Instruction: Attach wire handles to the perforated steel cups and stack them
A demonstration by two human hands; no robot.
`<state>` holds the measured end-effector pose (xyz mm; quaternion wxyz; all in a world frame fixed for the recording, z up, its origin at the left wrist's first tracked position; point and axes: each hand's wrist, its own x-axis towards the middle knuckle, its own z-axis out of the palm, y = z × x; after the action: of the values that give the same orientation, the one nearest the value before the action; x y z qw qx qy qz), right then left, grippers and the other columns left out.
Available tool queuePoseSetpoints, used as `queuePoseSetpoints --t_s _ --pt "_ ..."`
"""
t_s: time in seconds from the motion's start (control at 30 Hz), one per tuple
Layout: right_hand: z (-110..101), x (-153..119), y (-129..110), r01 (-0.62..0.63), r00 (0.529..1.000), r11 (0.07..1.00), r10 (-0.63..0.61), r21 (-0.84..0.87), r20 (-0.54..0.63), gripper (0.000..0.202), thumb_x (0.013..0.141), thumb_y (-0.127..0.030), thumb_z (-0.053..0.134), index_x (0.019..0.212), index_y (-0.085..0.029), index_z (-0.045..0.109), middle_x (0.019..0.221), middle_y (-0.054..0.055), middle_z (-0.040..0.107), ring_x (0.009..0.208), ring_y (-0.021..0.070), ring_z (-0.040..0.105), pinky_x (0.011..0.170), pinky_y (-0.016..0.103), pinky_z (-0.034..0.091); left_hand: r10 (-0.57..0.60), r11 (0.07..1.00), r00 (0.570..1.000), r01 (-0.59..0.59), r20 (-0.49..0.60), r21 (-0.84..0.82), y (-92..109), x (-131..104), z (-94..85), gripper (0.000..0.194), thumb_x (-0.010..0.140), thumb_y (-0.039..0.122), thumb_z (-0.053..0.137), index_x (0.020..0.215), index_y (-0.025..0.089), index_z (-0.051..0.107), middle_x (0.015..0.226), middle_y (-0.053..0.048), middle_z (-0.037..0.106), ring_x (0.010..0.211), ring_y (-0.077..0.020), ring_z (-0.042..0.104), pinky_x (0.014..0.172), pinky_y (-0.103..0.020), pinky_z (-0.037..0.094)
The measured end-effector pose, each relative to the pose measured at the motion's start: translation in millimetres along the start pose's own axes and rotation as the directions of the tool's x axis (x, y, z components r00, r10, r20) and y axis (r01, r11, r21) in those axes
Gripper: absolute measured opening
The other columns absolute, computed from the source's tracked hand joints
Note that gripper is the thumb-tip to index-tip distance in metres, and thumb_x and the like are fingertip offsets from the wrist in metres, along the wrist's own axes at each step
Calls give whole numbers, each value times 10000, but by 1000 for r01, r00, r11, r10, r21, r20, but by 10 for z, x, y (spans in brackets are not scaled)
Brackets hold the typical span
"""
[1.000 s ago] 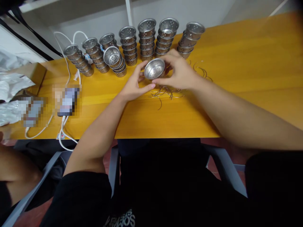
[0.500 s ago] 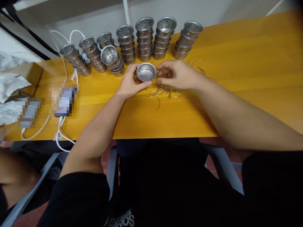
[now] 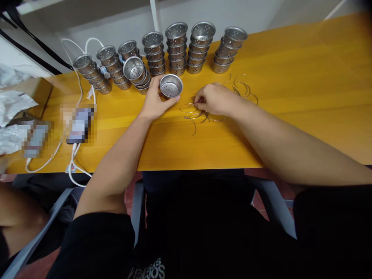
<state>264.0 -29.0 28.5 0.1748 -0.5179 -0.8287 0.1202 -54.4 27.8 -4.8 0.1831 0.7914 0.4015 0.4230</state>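
Observation:
My left hand (image 3: 156, 101) is closed round the left side of a perforated metal cup (image 3: 171, 86), whose open top faces up. To the right, my right hand (image 3: 213, 99) is pinched at the pile of thin curved wires (image 3: 200, 115) on the wooden table (image 3: 290, 128). Its fingertips touch the pile; whether a wire is between them is too small to tell. More curved wires (image 3: 244, 90) lie beyond the right wrist. Behind the held cup stands a stack of cups (image 3: 177, 50), and a leaning stack (image 3: 136, 71) is close to the left fingers.
Several more stacks of metal cups (image 3: 228, 50) line the table's back edge. At the left are two blurred phones (image 3: 80, 124) with white cables, a cardboard box (image 3: 43, 91) and plastic bags (image 3: 17, 102). A person's bare leg (image 3: 20, 217) shows at lower left.
My left hand has moved slightly left with the cup. My right hand has left the cup's side and come down to the wires, its fingers now pinched together.

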Motion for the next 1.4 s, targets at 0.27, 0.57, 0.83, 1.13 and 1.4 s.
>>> queuePoseSetpoints --t_s 0.27,0.57,0.83,1.13,1.4 --pt "38 -8 22 -9 999 995 14 -97 51 148 1144 -299 834 1008 -279 778 1276 204 902 1170 463 871 1045 568 686 16 1000 999 -16 38 -2 38 -8 -30 1086 895 1014 1054 1658 329 694 1715 -151 791 1659 -428 766 1510 -586 601" --pt "30 46 148 68 997 996 -65 -66 38 115 1110 -418 875 1058 -315 867 1133 158 922 1133 455 859 1001 570 701 4 1000 999 -3 36 -22 13 -8 -7 1137 866 1067 1038 1658 327 696 1694 -154 805 1639 -423 785 1482 -579 635" --pt "73 51 125 71 995 990 -63 -119 73 116 1071 -394 901 1084 -288 858 1157 178 922 1067 426 852 917 516 659 11 998 998 -6 69 -67 -10 1 44 1170 914 1154 908 1721 347 654 1662 -144 809 1615 -414 821 1422 -570 681" --pt "-149 23 79 66 995 997 -63 -39 75 160 1157 -358 774 1257 -307 888 1249 150 944 1165 451 867 1028 551 669 27 991 997 -19 66 -133 -33 1 13 1237 863 1229 860 1691 327 683 1634 -179 826 1583 -431 844 1418 -623 684" --pt "-174 16 45 90 993 996 -90 1 73 167 1170 -403 778 1220 -329 918 1327 137 944 1298 461 853 1134 598 686 -9 993 997 18 79 -116 78 16 21 1231 861 1247 830 1676 336 677 1532 -142 852 1525 -431 865 1411 -660 678"
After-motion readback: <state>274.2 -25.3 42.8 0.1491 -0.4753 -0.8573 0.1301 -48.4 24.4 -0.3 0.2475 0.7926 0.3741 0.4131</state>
